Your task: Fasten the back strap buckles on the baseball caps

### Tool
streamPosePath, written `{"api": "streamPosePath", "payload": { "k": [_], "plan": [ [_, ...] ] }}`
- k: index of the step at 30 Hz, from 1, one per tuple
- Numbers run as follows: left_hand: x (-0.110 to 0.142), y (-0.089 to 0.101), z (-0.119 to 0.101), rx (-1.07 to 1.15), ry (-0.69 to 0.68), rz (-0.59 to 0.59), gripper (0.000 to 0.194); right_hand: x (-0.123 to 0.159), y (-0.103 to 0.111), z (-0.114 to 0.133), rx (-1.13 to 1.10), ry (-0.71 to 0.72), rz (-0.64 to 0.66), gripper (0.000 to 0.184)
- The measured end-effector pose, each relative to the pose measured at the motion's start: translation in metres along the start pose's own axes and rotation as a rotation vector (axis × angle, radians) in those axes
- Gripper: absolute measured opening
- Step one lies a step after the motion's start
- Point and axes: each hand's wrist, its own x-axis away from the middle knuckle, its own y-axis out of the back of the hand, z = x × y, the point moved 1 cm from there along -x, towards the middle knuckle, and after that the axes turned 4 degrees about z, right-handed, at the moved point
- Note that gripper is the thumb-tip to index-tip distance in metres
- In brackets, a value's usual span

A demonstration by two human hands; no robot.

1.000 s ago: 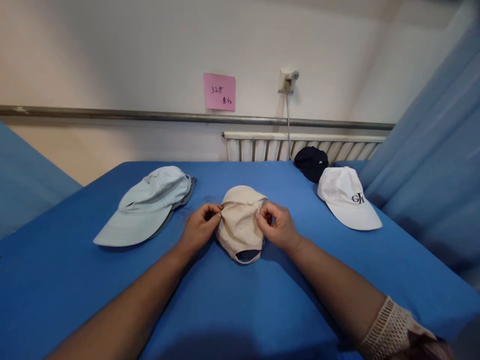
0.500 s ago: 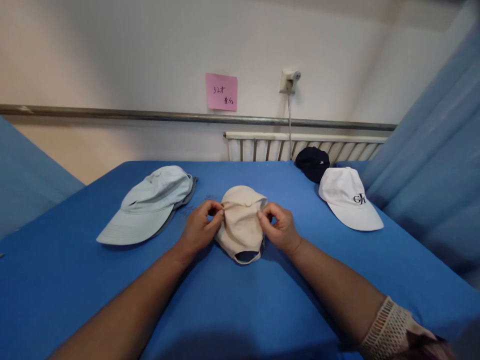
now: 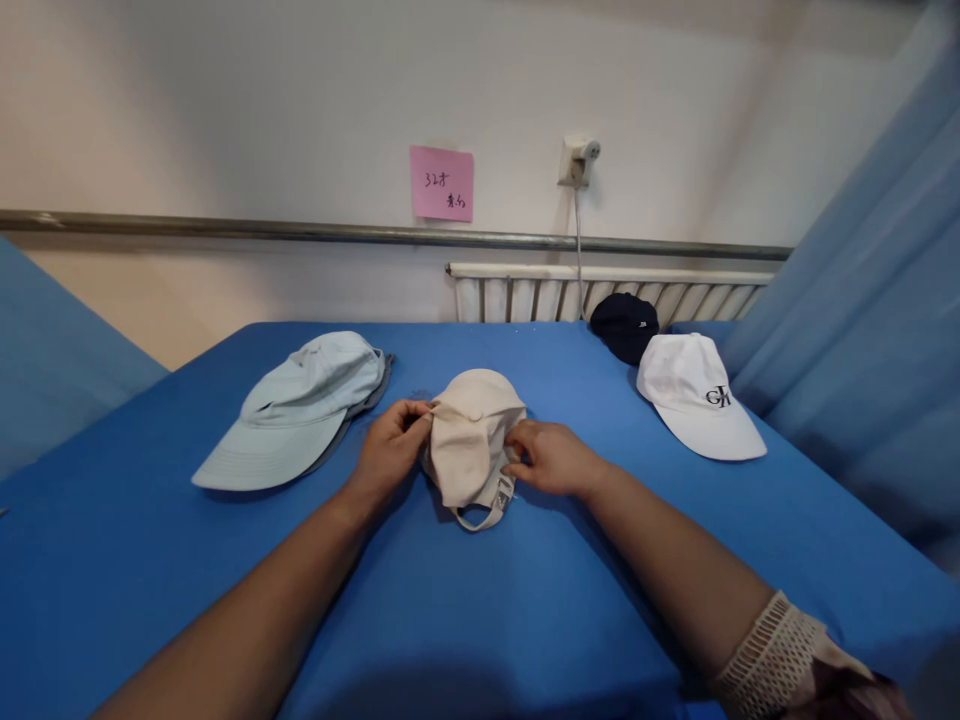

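Note:
A beige baseball cap (image 3: pixel 463 455) lies in the middle of the blue-covered surface, its crown creased and partly caved in. Its strap and metal buckle (image 3: pixel 502 490) face me, and the brim points away. On the cap's left side, my left hand (image 3: pixel 391 445) pinches the fabric between thumb and fingers. My right hand (image 3: pixel 553 458) is closed at the right side, fingers bent against the cloth just above the buckle; the fingertips are partly hidden in the fold.
To the left, a pale blue cap (image 3: pixel 300 410) rests over a dark grey one (image 3: pixel 379 390). At the right are a white cap with black letters (image 3: pixel 694 395) and a navy cap (image 3: pixel 622 325). A radiator (image 3: pixel 525 298) and blue curtain (image 3: pixel 862 300) border the surface.
My right hand has shifted left and slightly down, pushing the cap's right side inward. The crown is more folded, the strap has swung left, and the buckle now shows.

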Motion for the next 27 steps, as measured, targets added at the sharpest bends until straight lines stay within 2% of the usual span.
{"api": "streamPosePath", "payload": {
  "k": [2,4,8,11,13,15,18,23,25,27],
  "plan": [
    [-0.001,0.000,0.002,-0.025,0.001,-0.002,0.022,-0.003,-0.004,0.004,0.067,-0.038,0.059,0.012],
    [-0.002,-0.001,0.003,-0.047,0.005,-0.001,0.022,-0.007,-0.007,0.007,0.100,-0.105,0.063,0.011],
    [-0.003,-0.001,0.006,-0.074,-0.014,0.017,0.021,-0.010,-0.008,0.014,0.094,-0.226,-0.076,0.013],
    [-0.003,0.000,0.008,-0.101,-0.026,0.022,0.020,-0.008,-0.007,0.019,0.138,-0.153,-0.164,0.022],
    [-0.003,0.000,0.010,-0.109,-0.025,0.021,0.020,-0.008,-0.008,0.023,0.217,-0.092,-0.181,0.019],
    [-0.003,0.000,0.011,-0.105,-0.023,0.020,0.021,-0.008,-0.009,0.025,0.288,-0.051,-0.155,0.011],
    [-0.003,0.000,0.012,-0.087,-0.020,0.026,0.020,-0.009,-0.012,0.025,0.308,-0.049,-0.097,0.016],
    [-0.002,-0.002,0.012,-0.075,-0.019,0.029,0.019,-0.007,-0.014,0.019,0.153,-0.145,-0.046,0.021],
    [-0.002,-0.002,0.012,-0.079,-0.011,0.031,0.020,-0.007,-0.014,0.018,0.117,-0.193,0.007,0.030],
    [-0.002,-0.001,0.011,-0.102,-0.001,0.023,0.020,-0.010,-0.014,0.020,0.118,-0.257,0.076,0.031]
  ]
}}
